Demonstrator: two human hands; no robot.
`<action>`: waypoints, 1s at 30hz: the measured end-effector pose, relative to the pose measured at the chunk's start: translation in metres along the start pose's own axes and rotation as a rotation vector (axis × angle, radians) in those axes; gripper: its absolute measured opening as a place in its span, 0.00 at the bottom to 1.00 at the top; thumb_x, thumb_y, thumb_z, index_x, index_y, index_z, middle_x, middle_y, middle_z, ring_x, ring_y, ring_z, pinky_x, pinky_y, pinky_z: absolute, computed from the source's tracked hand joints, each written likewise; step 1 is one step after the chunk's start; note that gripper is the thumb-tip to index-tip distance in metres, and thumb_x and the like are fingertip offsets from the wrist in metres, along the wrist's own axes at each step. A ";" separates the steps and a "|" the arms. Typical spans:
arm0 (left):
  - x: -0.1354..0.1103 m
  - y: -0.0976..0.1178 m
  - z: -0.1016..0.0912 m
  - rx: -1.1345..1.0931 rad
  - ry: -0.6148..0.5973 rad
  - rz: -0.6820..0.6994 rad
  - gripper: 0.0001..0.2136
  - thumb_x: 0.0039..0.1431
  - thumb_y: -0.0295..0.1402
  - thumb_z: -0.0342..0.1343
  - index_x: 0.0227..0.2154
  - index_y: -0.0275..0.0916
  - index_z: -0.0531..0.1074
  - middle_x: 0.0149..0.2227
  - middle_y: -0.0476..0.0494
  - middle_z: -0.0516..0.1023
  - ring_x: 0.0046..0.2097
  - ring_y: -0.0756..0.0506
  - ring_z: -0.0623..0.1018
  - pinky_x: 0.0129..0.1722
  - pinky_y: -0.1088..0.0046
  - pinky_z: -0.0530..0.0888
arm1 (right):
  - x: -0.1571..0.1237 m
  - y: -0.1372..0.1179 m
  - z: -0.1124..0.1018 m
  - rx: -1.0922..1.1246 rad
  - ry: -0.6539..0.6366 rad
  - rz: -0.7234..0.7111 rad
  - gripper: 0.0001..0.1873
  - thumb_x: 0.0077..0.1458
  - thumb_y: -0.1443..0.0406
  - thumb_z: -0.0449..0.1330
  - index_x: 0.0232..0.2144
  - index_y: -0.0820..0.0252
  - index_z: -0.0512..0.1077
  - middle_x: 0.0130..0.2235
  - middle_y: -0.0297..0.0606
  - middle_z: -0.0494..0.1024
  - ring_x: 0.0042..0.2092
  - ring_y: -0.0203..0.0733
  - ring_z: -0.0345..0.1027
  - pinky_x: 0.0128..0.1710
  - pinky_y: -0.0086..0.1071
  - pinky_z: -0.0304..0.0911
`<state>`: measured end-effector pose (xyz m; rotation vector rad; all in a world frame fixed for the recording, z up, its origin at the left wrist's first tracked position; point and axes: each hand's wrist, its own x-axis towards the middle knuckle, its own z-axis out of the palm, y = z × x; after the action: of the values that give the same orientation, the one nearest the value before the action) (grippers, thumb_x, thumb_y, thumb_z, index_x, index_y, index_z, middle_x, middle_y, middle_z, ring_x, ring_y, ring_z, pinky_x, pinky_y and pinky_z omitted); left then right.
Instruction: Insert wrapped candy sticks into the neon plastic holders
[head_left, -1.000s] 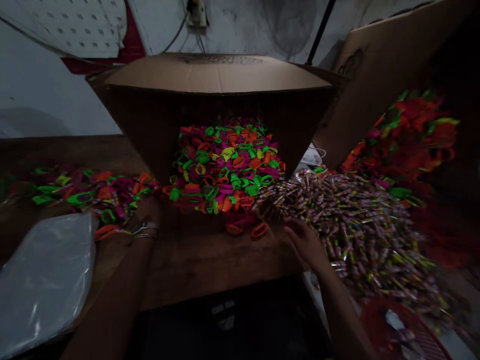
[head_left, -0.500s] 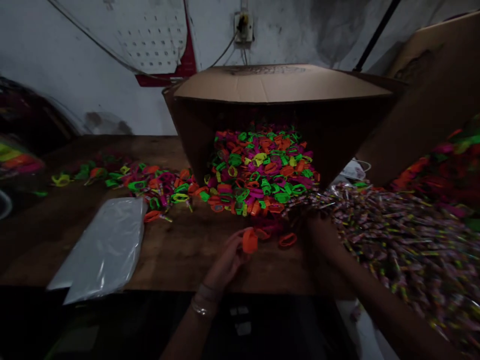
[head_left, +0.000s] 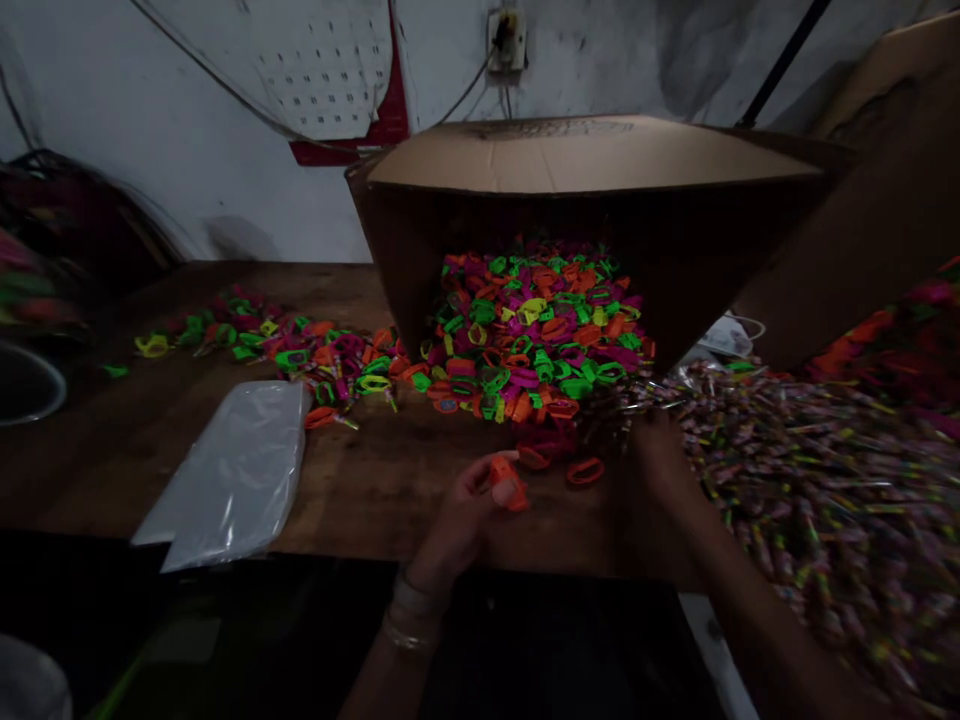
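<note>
L hand (head_left: 459, 512) pinched orange plastic ring (head_left: 507, 484), tilted since 0.5 s ago. R hand (head_left: 654, 452) reached wrapped-stick pile (head_left: 787, 470); grip can't tell — pairing likely.

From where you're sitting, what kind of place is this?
Probably a small packing workshop. A tipped cardboard box spills bright plastic pieces onto a wooden table, with wrapped sticks heaped beside it. The left hand holds an orange piece.

The left hand (head_left: 465, 510) has lifted an orange ring (head_left: 506, 483) off the table; right hand (head_left: 656, 450) reached into the sticks (head_left: 787, 470)
</note>
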<state>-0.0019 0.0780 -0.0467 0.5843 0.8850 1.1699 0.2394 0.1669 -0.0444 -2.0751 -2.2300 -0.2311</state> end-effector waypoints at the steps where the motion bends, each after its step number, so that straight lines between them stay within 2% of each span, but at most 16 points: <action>1: -0.001 0.001 0.001 0.049 0.008 0.026 0.21 0.40 0.35 0.69 0.40 0.39 0.76 0.34 0.46 0.77 0.34 0.48 0.75 0.36 0.73 0.72 | -0.001 -0.001 -0.007 0.085 0.012 -0.006 0.16 0.49 0.76 0.53 0.39 0.69 0.76 0.40 0.55 0.76 0.43 0.52 0.69 0.43 0.41 0.65; 3: -0.002 0.003 0.003 0.138 0.009 0.086 0.19 0.40 0.34 0.69 0.39 0.40 0.77 0.37 0.44 0.77 0.36 0.47 0.76 0.37 0.74 0.71 | -0.011 -0.006 -0.026 0.418 0.025 -0.024 0.14 0.50 0.72 0.56 0.39 0.64 0.76 0.44 0.49 0.76 0.45 0.48 0.70 0.45 0.38 0.66; 6: -0.006 0.006 0.008 0.230 -0.004 0.100 0.18 0.40 0.32 0.68 0.39 0.40 0.77 0.40 0.43 0.79 0.40 0.44 0.76 0.38 0.73 0.71 | -0.037 -0.025 -0.056 1.160 -0.051 -0.076 0.09 0.50 0.64 0.60 0.35 0.58 0.75 0.45 0.40 0.78 0.46 0.45 0.71 0.47 0.37 0.67; 8: -0.009 0.008 0.012 0.270 0.009 0.084 0.19 0.38 0.31 0.69 0.38 0.40 0.77 0.37 0.43 0.79 0.39 0.44 0.76 0.38 0.73 0.71 | -0.055 -0.042 -0.070 1.499 -0.122 -0.035 0.07 0.49 0.61 0.62 0.32 0.57 0.75 0.44 0.38 0.79 0.45 0.44 0.73 0.45 0.37 0.68; 10: -0.010 0.007 0.017 0.283 0.008 0.082 0.19 0.35 0.30 0.69 0.37 0.39 0.78 0.36 0.44 0.79 0.39 0.44 0.76 0.38 0.73 0.71 | -0.066 -0.058 -0.071 1.703 -0.192 0.066 0.08 0.49 0.59 0.63 0.30 0.58 0.74 0.38 0.37 0.80 0.41 0.43 0.75 0.41 0.36 0.71; 11: -0.009 0.005 0.019 0.268 0.000 0.080 0.19 0.35 0.30 0.69 0.36 0.39 0.77 0.37 0.44 0.79 0.39 0.44 0.76 0.38 0.73 0.71 | -0.069 -0.065 -0.067 1.752 -0.193 0.122 0.09 0.48 0.58 0.63 0.29 0.58 0.74 0.35 0.36 0.80 0.39 0.42 0.75 0.38 0.36 0.72; 13: -0.004 -0.002 0.025 0.177 0.016 0.064 0.18 0.37 0.33 0.69 0.36 0.39 0.76 0.37 0.45 0.79 0.37 0.46 0.75 0.36 0.74 0.71 | -0.069 -0.077 -0.053 1.775 -0.103 0.225 0.10 0.45 0.58 0.64 0.28 0.58 0.74 0.31 0.35 0.79 0.36 0.41 0.75 0.35 0.36 0.73; 15: 0.004 -0.013 0.030 0.020 0.084 0.043 0.16 0.41 0.36 0.67 0.35 0.39 0.75 0.35 0.47 0.78 0.35 0.49 0.75 0.35 0.76 0.71 | -0.066 -0.086 -0.036 1.760 0.030 0.309 0.10 0.43 0.59 0.65 0.28 0.58 0.74 0.31 0.35 0.80 0.35 0.41 0.75 0.36 0.36 0.73; 17: 0.011 -0.024 0.034 -0.119 0.141 0.043 0.13 0.44 0.37 0.65 0.34 0.38 0.74 0.34 0.48 0.77 0.36 0.51 0.75 0.38 0.77 0.71 | -0.063 -0.090 -0.023 1.728 0.095 0.358 0.09 0.41 0.61 0.65 0.28 0.58 0.75 0.31 0.35 0.80 0.35 0.41 0.75 0.40 0.37 0.72; 21: 0.017 -0.032 0.031 -0.208 0.177 0.044 0.09 0.46 0.32 0.62 0.32 0.37 0.73 0.35 0.48 0.77 0.38 0.51 0.75 0.40 0.78 0.69 | -0.067 -0.090 -0.015 1.657 0.088 0.372 0.09 0.41 0.63 0.65 0.30 0.58 0.77 0.34 0.36 0.82 0.38 0.42 0.75 0.43 0.38 0.70; 25: 0.013 -0.026 0.026 -0.197 0.275 -0.004 0.15 0.44 0.31 0.64 0.38 0.38 0.72 0.38 0.46 0.79 0.38 0.50 0.77 0.36 0.78 0.69 | -0.079 -0.093 -0.020 1.790 -0.033 0.525 0.15 0.42 0.58 0.66 0.34 0.59 0.77 0.35 0.38 0.82 0.32 0.41 0.75 0.31 0.35 0.73; 27: 0.011 -0.024 0.027 -0.185 0.260 0.001 0.19 0.45 0.33 0.64 0.42 0.38 0.73 0.42 0.44 0.79 0.41 0.48 0.77 0.38 0.76 0.69 | -0.083 -0.098 -0.020 1.891 -0.066 0.608 0.16 0.42 0.57 0.67 0.34 0.59 0.76 0.35 0.37 0.81 0.31 0.41 0.76 0.31 0.36 0.74; 30: 0.008 -0.027 0.028 -0.144 0.167 -0.024 0.22 0.43 0.34 0.65 0.44 0.38 0.74 0.46 0.41 0.78 0.45 0.46 0.77 0.42 0.74 0.70 | -0.083 -0.102 -0.016 1.922 0.012 0.629 0.14 0.42 0.58 0.67 0.33 0.57 0.75 0.37 0.36 0.81 0.37 0.42 0.76 0.37 0.37 0.74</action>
<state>0.0366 0.0784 -0.0549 0.3620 0.9380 1.2628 0.1436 0.0752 -0.0476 -1.2022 -0.6252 1.2907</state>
